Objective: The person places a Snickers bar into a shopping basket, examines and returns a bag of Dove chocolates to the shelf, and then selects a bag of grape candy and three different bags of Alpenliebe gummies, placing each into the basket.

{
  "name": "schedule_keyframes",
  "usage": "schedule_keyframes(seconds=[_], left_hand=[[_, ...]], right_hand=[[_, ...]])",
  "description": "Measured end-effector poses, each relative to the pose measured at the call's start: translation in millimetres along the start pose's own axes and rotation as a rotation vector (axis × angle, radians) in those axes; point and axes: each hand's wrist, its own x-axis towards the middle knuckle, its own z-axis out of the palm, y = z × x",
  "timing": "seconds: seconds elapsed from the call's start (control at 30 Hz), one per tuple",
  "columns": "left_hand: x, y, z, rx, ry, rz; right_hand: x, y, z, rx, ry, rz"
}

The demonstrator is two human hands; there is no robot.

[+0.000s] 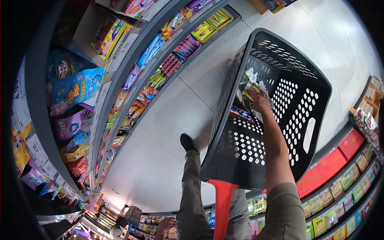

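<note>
My right hand [261, 102] reaches down inside a black perforated shopping basket [304, 86], its fingers curled on a small yellow packet [251, 94]. Crumpled white and clear plastic packaging [253, 76] lies just beyond the fingers. Below the hand, a packet with a blue and red label [241, 113] rests against the basket's side. A red handle [222, 202] extends from the near end of the basket toward my body. My left hand [163, 227] is low at the bottom edge beside my leg; its fingers are too small and indistinct to read.
Curved shelves of bagged sweets [82, 90] line the left, with price labels [37, 150] along their edges. On the right runs a low shelf with red boxes [326, 166] and rows of packets. My foot [188, 142] stands on grey tile floor [160, 160] left of the basket.
</note>
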Motion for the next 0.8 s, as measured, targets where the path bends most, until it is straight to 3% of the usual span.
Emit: schedule_keyframes(seconds=[0.1,0.2,0.27,0.33,0.37,0.4,0.47,0.53,0.57,0.63,0.67,0.73,0.8], left_hand=[[0,1,4,-0.014,0.038,0.011],[3,6,10,0.025,0.048,0.013],[5,2,9,0.075,0.029,0.056],[3,4,10,0.063,0.016,0.046],[3,6,10,0.051,0.011,0.037],[2,9,13,0.037,0.005,0.028],[0,16,19,0.046,0.002,0.038],[1,20,22,0.056,0.008,0.046],[3,20,23,0.042,0.012,0.052],[1,21,24,0.022,0.027,0.057],[-4,24,26,0.009,0.013,0.07],[-8,20,23,-0.004,-0.01,0.085],[-3,15,17,-0.005,-0.043,0.1]], right_hand=[[12,16,27,-0.057,0.077,-0.202],[24,12,27,-0.004,-0.004,-0.034],[21,17,26,0.0,0.003,-0.048],[16,0,5,-0.336,0.211,-0.132],[8,-8,-29,0.124,0.131,-0.13],[7,-10,-33,0.122,0.14,-0.137],[10,-15,-31,0.646,0.215,0.072],[40,-5,20,0.775,0.195,0.171],[64,6,63,0.675,0.214,0.129],[53,-20,53,0.331,0.136,0.084],[51,-23,71,0.335,0.127,0.082],[51,-19,107,-0.233,0.008,-0.407],[8,-61,49,-0.166,-0.128,-0.176]])
